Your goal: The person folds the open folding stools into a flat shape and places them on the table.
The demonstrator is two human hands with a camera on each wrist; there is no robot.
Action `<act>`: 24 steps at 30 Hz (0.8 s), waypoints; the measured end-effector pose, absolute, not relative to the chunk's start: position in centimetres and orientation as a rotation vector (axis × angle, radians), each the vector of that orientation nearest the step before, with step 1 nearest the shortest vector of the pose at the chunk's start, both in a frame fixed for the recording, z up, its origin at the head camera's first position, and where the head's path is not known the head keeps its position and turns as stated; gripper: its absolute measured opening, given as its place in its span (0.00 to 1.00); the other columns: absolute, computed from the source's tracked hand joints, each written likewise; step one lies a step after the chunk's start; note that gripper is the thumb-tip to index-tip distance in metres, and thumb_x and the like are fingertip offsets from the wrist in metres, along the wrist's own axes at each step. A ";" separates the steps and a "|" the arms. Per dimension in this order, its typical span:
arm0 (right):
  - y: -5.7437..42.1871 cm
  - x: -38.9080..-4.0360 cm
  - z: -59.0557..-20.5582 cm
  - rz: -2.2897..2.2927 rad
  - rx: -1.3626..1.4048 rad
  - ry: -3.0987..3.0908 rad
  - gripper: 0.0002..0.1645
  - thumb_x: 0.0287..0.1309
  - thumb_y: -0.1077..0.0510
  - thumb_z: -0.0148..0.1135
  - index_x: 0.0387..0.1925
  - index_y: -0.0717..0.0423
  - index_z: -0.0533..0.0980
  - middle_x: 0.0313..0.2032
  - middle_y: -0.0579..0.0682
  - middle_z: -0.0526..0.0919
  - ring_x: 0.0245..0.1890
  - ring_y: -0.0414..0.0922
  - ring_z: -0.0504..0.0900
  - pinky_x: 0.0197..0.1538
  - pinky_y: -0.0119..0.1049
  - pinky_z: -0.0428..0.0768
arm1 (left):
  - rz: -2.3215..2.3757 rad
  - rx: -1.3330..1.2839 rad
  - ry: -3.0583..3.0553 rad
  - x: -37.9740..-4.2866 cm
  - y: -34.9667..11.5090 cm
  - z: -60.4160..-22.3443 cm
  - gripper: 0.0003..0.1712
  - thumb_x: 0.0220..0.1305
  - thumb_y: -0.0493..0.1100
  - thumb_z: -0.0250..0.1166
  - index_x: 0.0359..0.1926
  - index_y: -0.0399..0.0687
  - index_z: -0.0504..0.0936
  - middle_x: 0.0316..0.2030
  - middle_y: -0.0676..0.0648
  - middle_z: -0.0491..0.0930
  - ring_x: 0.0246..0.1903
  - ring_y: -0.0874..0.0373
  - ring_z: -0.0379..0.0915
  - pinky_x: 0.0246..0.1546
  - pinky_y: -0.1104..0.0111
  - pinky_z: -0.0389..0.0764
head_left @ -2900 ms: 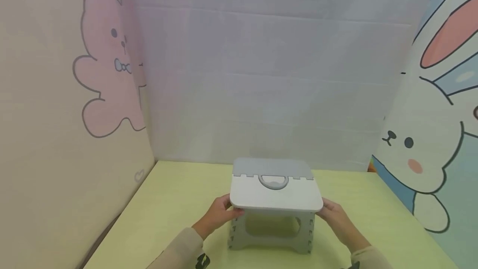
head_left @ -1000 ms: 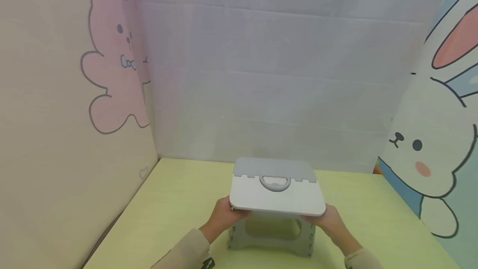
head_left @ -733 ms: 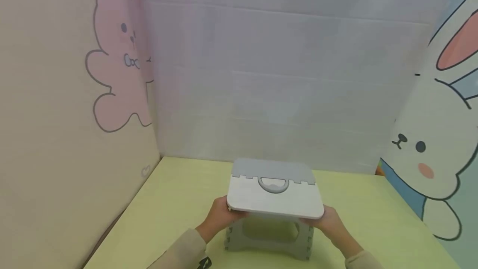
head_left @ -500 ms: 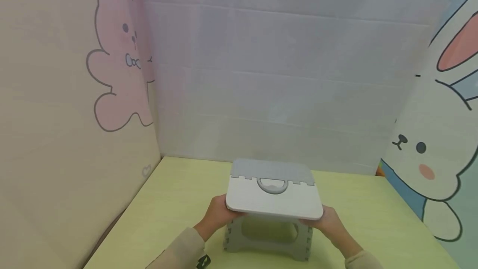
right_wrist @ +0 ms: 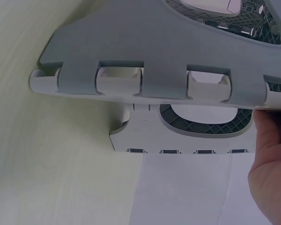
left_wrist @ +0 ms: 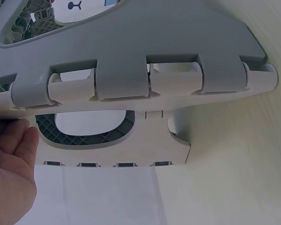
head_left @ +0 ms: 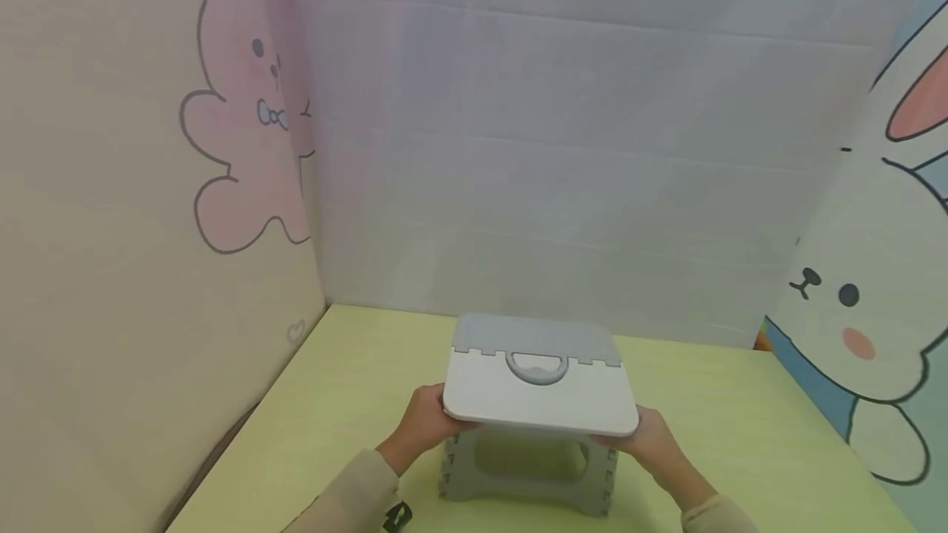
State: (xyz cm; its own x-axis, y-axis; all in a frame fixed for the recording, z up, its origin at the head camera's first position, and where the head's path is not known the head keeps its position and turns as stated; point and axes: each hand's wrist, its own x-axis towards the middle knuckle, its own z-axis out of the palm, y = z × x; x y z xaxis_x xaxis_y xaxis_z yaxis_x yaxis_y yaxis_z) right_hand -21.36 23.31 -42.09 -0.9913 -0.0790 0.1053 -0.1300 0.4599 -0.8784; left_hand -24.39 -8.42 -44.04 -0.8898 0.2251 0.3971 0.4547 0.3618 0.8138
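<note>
A folding step stool (head_left: pixel 541 401), white with a grey rear half, stands upright and unfolded on the yellow table. A small grey carry handle (head_left: pixel 536 368) is set in the middle of its top. My left hand (head_left: pixel 425 419) grips the top at the near left corner, its thumb under the front edge. At the near right corner my right hand (head_left: pixel 646 438) holds the top likewise. Both wrist views show the grey side panel (left_wrist: pixel 131 42) with its hinge joints and the white leg panel (right_wrist: pixel 182 136); some fingers are hidden beneath the top.
The yellow table (head_left: pixel 355 377) extends around the stool. A white sheet (head_left: pixel 563 146) hangs behind it. Side walls carry a pink rabbit picture (head_left: pixel 244 171) on the left and a white rabbit picture (head_left: pixel 874 270) on the right.
Both hands have slid further under the front edge, and the thumbs now lie beneath the top. The top's near edge sits slightly lower in view. The head view has shifted a little.
</note>
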 end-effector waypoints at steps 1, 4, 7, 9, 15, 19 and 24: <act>23.4 -21.4 -42.1 1.596 0.205 -2.637 0.31 0.41 0.66 0.74 0.48 0.78 0.74 0.43 0.66 0.83 0.42 0.54 0.83 0.45 0.44 0.81 | -1.539 -0.617 -2.404 -24.4 -8.4 -44.0 0.24 0.37 0.33 0.79 0.40 0.29 0.82 0.35 0.36 0.84 0.36 0.45 0.82 0.36 0.71 0.80; 23.5 -21.3 -42.1 1.602 0.234 -2.621 0.30 0.40 0.67 0.74 0.46 0.78 0.74 0.41 0.66 0.83 0.40 0.51 0.83 0.43 0.40 0.81 | -1.526 -0.630 -2.402 -24.5 -8.4 -44.0 0.25 0.37 0.34 0.79 0.40 0.30 0.83 0.36 0.37 0.85 0.36 0.47 0.82 0.36 0.70 0.80; 23.5 -21.3 -42.0 1.617 0.240 -2.617 0.30 0.40 0.67 0.73 0.47 0.78 0.74 0.41 0.66 0.83 0.39 0.49 0.83 0.43 0.38 0.81 | -1.518 -0.627 -2.401 -24.5 -8.4 -43.9 0.26 0.37 0.34 0.79 0.41 0.31 0.83 0.36 0.37 0.85 0.37 0.48 0.82 0.37 0.70 0.80; 23.4 -21.2 -42.0 1.633 0.248 -2.614 0.31 0.40 0.67 0.73 0.47 0.79 0.74 0.42 0.67 0.82 0.40 0.51 0.83 0.44 0.40 0.81 | -1.511 -0.613 -2.399 -24.4 -8.5 -43.8 0.26 0.36 0.34 0.79 0.41 0.31 0.83 0.36 0.37 0.85 0.37 0.48 0.82 0.38 0.70 0.80; 22.9 -21.4 -41.9 1.638 0.260 -2.616 0.34 0.41 0.65 0.74 0.51 0.77 0.73 0.45 0.67 0.82 0.44 0.56 0.82 0.46 0.45 0.80 | -1.509 -0.587 -2.398 -23.8 -8.9 -43.6 0.26 0.35 0.32 0.79 0.40 0.29 0.82 0.35 0.36 0.84 0.36 0.48 0.81 0.37 0.69 0.80; 23.0 -21.3 -41.9 1.636 0.221 -2.615 0.35 0.40 0.65 0.74 0.52 0.75 0.73 0.45 0.66 0.82 0.44 0.56 0.82 0.47 0.45 0.80 | -1.531 -0.619 -2.413 -23.9 -8.8 -43.5 0.26 0.36 0.33 0.79 0.41 0.30 0.82 0.36 0.36 0.84 0.35 0.50 0.81 0.37 0.70 0.80; 23.2 -21.2 -41.8 1.631 0.225 -2.617 0.35 0.40 0.65 0.74 0.52 0.75 0.73 0.46 0.67 0.81 0.44 0.55 0.82 0.46 0.43 0.81 | -1.538 -0.674 -2.442 -24.1 -8.8 -43.2 0.27 0.37 0.36 0.79 0.43 0.32 0.82 0.37 0.38 0.85 0.34 0.55 0.81 0.37 0.70 0.80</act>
